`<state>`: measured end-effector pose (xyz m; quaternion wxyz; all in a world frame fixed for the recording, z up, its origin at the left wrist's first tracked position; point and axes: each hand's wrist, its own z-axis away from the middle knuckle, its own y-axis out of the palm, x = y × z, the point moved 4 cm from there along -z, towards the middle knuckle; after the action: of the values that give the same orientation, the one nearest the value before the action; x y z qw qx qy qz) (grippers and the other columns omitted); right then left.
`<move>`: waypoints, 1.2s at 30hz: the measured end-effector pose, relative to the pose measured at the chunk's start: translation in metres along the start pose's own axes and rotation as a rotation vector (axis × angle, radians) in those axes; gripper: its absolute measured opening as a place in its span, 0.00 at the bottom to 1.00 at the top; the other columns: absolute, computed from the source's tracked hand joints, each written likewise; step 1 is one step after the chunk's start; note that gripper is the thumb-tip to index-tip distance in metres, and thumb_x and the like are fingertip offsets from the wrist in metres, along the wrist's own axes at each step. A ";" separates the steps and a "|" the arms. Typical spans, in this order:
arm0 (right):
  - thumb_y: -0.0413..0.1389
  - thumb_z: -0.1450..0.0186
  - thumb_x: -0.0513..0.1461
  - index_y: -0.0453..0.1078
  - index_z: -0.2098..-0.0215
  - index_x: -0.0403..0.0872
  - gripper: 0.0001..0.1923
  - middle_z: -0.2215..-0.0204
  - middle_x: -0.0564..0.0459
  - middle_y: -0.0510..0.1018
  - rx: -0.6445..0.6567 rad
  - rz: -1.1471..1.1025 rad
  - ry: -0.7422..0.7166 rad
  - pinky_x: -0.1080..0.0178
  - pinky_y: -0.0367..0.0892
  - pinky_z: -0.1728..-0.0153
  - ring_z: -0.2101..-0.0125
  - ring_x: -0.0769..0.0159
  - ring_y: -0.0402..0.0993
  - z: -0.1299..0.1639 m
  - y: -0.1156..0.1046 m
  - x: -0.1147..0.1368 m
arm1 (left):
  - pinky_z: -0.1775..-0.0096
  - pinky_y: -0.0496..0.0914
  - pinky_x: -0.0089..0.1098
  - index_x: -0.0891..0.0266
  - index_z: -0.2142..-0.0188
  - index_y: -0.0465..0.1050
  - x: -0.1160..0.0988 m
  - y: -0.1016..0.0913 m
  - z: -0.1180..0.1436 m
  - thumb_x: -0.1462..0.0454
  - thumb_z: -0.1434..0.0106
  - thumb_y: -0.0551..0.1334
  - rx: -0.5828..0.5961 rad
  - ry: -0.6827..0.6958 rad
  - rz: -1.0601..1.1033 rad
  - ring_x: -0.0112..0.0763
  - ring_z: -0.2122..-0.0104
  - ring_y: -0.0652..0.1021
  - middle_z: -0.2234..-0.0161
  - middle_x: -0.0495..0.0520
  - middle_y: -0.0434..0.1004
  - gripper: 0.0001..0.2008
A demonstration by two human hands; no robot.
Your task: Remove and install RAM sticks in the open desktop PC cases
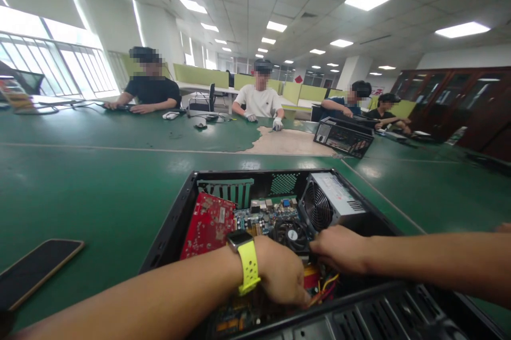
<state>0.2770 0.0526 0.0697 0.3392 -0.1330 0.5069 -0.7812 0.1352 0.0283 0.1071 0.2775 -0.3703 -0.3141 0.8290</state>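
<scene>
Yellow and red wires [328, 285] bunch low inside the open black metal computer case [175, 223], just beside the left hand [281, 276], whose fingers curl down toward them; whether they grip anything I cannot tell. The right hand [339, 247] lies flat, fingers loose, touching the round black cooler fan [293, 235], which sits just beyond both hands. A glossy red circuit card [208, 225] stands left of the fan, a grey boxy power supply [333, 200] right. The green tabletop [99, 191] carries the case.
</scene>
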 end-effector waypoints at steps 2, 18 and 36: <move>0.49 0.38 0.39 0.73 0.63 0.46 0.11 0.69 0.45 0.79 -0.008 -0.010 -0.051 0.61 0.63 0.71 0.68 0.54 0.76 0.010 -0.011 0.000 | 0.76 0.65 0.31 0.63 0.79 0.72 0.007 -0.008 0.004 0.61 0.42 0.59 -0.157 -0.147 -0.167 0.34 0.79 0.73 0.80 0.54 0.74 0.12; 0.55 0.39 0.42 0.69 0.66 0.47 0.07 0.75 0.58 0.71 -0.292 -0.693 -0.148 0.69 0.56 0.74 0.74 0.71 0.64 0.012 -0.070 0.014 | 0.77 0.61 0.26 0.59 0.71 0.74 0.031 -0.034 0.012 0.57 0.48 0.65 -0.122 -0.046 -0.037 0.26 0.78 0.70 0.78 0.44 0.72 0.09; 0.54 0.45 0.37 0.67 0.71 0.48 0.03 0.77 0.56 0.71 -0.102 -0.325 -0.056 0.68 0.52 0.77 0.76 0.70 0.63 -0.002 -0.071 0.025 | 0.75 0.63 0.28 0.60 0.83 0.66 0.038 -0.030 0.005 0.62 0.52 0.68 -0.011 -0.231 -0.185 0.28 0.81 0.69 0.87 0.43 0.64 0.12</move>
<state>0.2295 0.0554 0.1277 0.2153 -0.2521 0.5081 -0.7949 0.1165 0.0727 0.1145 0.3125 -0.2433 -0.3814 0.8353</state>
